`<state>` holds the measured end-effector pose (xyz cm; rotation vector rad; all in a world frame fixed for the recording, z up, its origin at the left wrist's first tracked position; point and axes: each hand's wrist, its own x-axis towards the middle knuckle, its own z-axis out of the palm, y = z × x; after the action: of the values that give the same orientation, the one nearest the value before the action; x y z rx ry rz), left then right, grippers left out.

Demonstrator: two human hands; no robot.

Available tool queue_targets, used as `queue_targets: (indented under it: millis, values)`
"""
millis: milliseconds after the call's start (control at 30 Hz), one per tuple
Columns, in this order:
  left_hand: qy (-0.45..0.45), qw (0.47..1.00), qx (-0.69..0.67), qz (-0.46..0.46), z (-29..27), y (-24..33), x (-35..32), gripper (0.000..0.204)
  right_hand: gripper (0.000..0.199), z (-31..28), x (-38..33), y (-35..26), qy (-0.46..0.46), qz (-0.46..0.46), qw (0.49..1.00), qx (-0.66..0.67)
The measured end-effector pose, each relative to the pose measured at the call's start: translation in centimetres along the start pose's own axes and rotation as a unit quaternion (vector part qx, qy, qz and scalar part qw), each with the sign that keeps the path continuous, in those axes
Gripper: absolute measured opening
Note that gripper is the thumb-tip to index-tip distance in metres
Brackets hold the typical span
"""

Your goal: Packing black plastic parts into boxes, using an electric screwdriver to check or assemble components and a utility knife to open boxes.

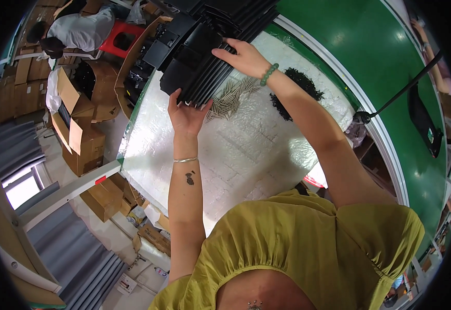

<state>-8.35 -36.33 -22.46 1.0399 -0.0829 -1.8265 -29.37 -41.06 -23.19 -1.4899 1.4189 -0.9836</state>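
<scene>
Cardboard boxes (pixel 83 137) stacked at 9 o'clock, flaps open, off the surface to keep it free.

Left hand (pixel 186 116) at 11 o'clock of centre: palm up, fingers spread open, pressed under the near edge of the black ribbed plastic part (pixel 204 57), apparently propping it from below.

Part sits at 12 o'clock, far end of the white padded surface (pixel 246 155), tilted across its edge.

Silver screws (pixel 233 95) heaped just below the part, within reach.

Right hand (pixel 241 57) laid flat on top of the ribs, fingers extended, not clenched, steadying from above.

Black screws (pixel 300 88) piled separately at 1 o'clock, sorted by kind.
</scene>
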Motion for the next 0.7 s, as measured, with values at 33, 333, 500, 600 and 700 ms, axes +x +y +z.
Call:
queue_targets:
  millis: [33,333,500,600,700]
  values:
    - [-0.01,0.999,0.024,-0.019,0.2,0.1,-0.3,0.045,0.06,-0.1,-0.7,-0.2,0.018,-0.008,1.0,0.017]
    - [-0.009,0.995,0.066,-0.074,0.8,1.1,1.0,0.04,0.057,0.0,-1.6,0.9,0.088,-0.009,0.996,-0.003]
    - [0.029,0.972,0.228,-0.053,1.4,1.8,0.5,0.052,0.026,-0.1,-4.8,2.5,0.258,-0.152,0.95,-0.089]
    - [-0.001,0.97,0.242,-0.01,-0.2,0.7,0.1,0.064,0.02,2.0,-7.1,4.4,0.204,-0.153,0.957,-0.136]
    - [0.081,0.94,0.312,0.115,-3.0,-3.0,-1.2,0.081,0.024,3.8,-7.8,5.5,0.155,-0.154,0.951,-0.22]
